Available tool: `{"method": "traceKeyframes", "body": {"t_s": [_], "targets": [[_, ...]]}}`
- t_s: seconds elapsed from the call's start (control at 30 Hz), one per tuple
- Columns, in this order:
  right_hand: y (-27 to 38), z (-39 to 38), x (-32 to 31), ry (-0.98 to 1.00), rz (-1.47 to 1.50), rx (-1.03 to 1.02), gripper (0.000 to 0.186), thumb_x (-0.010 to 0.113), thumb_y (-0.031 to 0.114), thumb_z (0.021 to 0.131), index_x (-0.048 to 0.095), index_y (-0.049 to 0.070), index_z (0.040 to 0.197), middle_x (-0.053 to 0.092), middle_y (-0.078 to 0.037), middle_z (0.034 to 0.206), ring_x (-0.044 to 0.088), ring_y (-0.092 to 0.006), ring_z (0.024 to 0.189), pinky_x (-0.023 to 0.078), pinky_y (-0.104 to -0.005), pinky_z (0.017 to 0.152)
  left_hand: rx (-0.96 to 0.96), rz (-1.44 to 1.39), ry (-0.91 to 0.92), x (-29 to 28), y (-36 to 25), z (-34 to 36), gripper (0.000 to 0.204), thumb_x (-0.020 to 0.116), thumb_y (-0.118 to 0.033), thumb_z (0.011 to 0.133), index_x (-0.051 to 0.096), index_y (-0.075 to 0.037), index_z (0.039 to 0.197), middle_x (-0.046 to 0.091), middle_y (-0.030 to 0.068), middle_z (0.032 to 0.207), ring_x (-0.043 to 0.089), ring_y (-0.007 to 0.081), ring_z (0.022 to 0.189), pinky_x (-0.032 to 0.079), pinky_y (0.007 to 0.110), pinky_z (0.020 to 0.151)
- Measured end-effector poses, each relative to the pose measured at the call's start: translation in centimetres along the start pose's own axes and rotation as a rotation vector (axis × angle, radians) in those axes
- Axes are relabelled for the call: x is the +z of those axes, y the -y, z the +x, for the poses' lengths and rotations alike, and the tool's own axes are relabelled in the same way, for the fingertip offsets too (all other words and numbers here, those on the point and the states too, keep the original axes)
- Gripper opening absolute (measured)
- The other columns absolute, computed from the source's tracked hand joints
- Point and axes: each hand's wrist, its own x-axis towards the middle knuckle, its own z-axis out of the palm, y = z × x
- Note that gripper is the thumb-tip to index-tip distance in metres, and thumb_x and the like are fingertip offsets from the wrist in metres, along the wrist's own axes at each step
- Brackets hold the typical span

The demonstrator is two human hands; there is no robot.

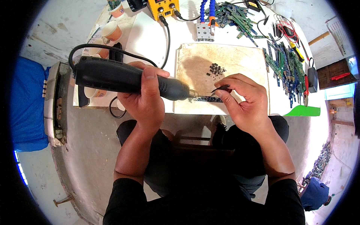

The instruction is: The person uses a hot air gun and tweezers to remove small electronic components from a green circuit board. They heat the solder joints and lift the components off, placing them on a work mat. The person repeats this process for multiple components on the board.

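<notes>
My left hand (144,92) is wrapped round a black hot air gun (112,77), held level with its metal nozzle pointing right. Just past the nozzle lies a narrow dark circuit board strip (210,99) near the front edge of a worn, pale board (240,60). Between thumb and fingers, my right hand (245,99) pinches dark tweezers (221,88), whose tips reach left to just above the strip, close to the nozzle. Whether the tips touch it I cannot tell. Behind the tweezers, a small heap of black chips (216,69) lies on the pale board.
A yellow control station (162,8) stands at the back, its black cable (167,45) curving over the table. Piles of green circuit strips lie at the back (234,17) and right (287,67). Paper cups (111,32) line the left side. A metal block (204,32) sits behind the board.
</notes>
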Motion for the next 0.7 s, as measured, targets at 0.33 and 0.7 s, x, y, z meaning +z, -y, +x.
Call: {"method": "traceKeyframes", "body": {"t_s": [0.33, 0.7], "targets": [[-0.22, 0.06, -0.05, -0.002, 0.003, -0.025, 0.011, 0.068, -0.002, 0.082, 0.067, -0.002, 0.093, 0.067, -0.014, 0.085, 0.069, -0.0248, 0.074, 0.053, -0.0301, 0.065, -0.011, 0.029, 0.002, -0.13, -0.12, -0.05, 0.010, 0.060, -0.013, 0.094, 0.057, -0.004, 0.094, 0.068, 0.0068, 0.072, 0.061, 0.0078, 0.065, 0.046, 0.020, 0.066], [0.06, 0.07, -0.17, 0.027, 0.009, -0.009, 0.010, 0.066, -0.003, 0.083, 0.066, -0.002, 0.092, 0.065, -0.014, 0.084, 0.066, -0.0265, 0.075, 0.052, -0.0318, 0.066, -0.026, -0.001, -0.043, 0.19, -0.10, 0.09, 0.009, 0.061, -0.012, 0.093, 0.058, -0.004, 0.091, 0.068, 0.0075, 0.071, 0.062, 0.0086, 0.064, 0.047, 0.021, 0.067]]}}
